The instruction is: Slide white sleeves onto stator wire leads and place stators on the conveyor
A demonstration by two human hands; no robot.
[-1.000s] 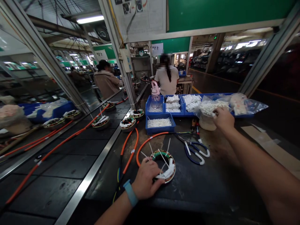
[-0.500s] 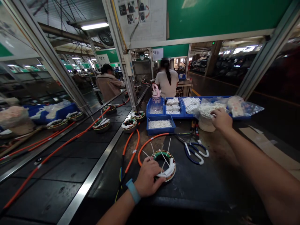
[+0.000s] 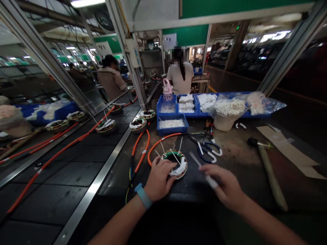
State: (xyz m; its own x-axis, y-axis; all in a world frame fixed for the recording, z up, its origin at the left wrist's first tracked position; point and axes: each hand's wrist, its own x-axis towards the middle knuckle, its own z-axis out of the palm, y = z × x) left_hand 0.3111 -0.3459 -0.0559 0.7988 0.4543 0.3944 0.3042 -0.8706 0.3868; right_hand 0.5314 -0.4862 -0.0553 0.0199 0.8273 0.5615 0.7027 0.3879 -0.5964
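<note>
A ring-shaped motor stator (image 3: 184, 166) with wound wire, white sleeves and several upright white ties lies on the dark bench in front of me. My left hand (image 3: 160, 177), with a blue band at the wrist, grips its left side, the fingers over the rim and into the opening. To the right of the stator, my right hand (image 3: 223, 182) is closed on a thin white strip (image 3: 195, 159), blurred by motion. One end points up and left past the fingers; a white piece also shows below them. Blue-handled scissors (image 3: 208, 151) lie just behind that hand.
Blue bins (image 3: 166, 127) with white sticks and sleeves line the back, beside a bagged tub (image 3: 224, 120) of white pieces. A hammer (image 3: 268, 173) and cardboard (image 3: 283, 143) lie at right. Orange cables (image 3: 139, 149) and more stators (image 3: 106, 126) are at left. Two people sit beyond.
My right hand has come from the bagged tub back toward the stator, now with a white strip in it. The left hand has stayed on the stator. The view has tilted down.
</note>
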